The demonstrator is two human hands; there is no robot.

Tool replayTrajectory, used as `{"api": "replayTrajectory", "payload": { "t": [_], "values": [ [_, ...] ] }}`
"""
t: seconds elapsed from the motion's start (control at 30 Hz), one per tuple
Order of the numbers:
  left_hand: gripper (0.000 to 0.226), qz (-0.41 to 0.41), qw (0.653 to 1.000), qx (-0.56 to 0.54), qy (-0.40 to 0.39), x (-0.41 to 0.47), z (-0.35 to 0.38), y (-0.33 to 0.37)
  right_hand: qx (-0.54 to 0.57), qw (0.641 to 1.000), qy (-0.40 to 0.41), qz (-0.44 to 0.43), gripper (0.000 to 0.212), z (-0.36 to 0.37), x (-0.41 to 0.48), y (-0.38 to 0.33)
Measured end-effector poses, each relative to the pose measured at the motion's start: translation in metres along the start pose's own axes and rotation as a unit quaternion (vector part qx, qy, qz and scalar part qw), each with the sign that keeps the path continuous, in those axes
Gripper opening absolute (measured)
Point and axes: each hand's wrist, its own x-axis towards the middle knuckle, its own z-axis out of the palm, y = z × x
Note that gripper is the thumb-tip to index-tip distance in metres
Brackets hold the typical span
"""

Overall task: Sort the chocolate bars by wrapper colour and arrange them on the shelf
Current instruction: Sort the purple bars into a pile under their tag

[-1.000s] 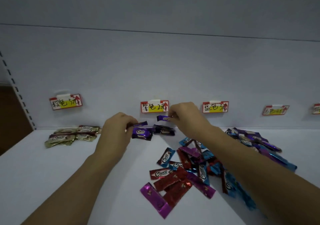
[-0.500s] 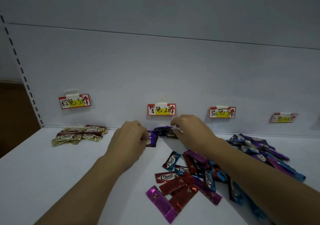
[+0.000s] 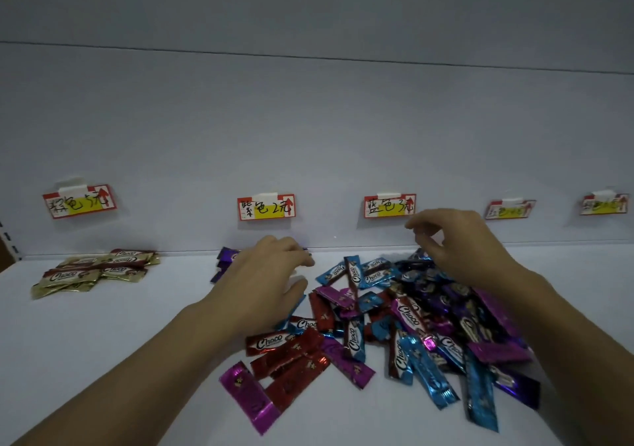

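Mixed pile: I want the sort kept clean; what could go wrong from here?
The left hand partly covers the purple bars, which lie close to the mixed pile; pulling back could drag them in. Under the right hand, dark purple and blue wrappers overlap in dim light, so a wrong colour might get picked.

**A shop display shelf**

A white shelf [image 3: 103, 342] stands against a plain white back panel [image 3: 308, 130]; a row of red-and-yellow price tags [image 3: 266, 207] is taped along that panel, each handwritten with a price and marked with a red arrow; a slotted upright [image 3: 7, 236] shows at the left edge, as on retail racking; foil-wrapped chocolate bars [image 3: 92, 270] branded "Choco" lie beneath the tags.
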Motion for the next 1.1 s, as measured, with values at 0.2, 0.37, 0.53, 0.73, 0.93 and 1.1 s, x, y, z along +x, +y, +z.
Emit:
{"api": "replayTrajectory", "payload": {
  "t": [0.2, 0.37, 0.53, 0.73, 0.93, 1.1],
  "values": [
    [0.040, 0.038, 0.998, 0.002, -0.057, 0.053, 0.011, 0.045, 0.048, 0.995, 0.011, 0.085, 0.031, -0.013, -0.007, 0.063],
    [0.038, 0.058, 0.994, -0.028, -0.083, 0.109, 0.029, 0.090, 0.037, 0.984, -0.034, 0.172, 0.039, -0.007, -0.001, 0.092],
    [0.025, 0.001, 0.991, -0.051, -0.123, 0.161, 0.054, 0.139, 0.036, 0.973, -0.097, 0.208, 0.041, -0.002, -0.004, 0.101],
    [0.031, -0.060, 0.990, 0.059, -0.110, 0.179, 0.072, 0.173, 0.001, 0.964, -0.159, 0.215, 0.030, 0.018, -0.002, 0.105],
    [0.028, -0.065, 0.994, 0.023, -0.085, 0.184, 0.083, 0.168, 0.001, 0.966, -0.131, 0.222, 0.013, 0.017, -0.001, 0.107],
    [0.019, -0.059, 0.996, -0.020, -0.064, 0.182, 0.084, 0.161, -0.006, 0.968, -0.106, 0.228, 0.017, 0.014, -0.003, 0.107]
  ]
}}
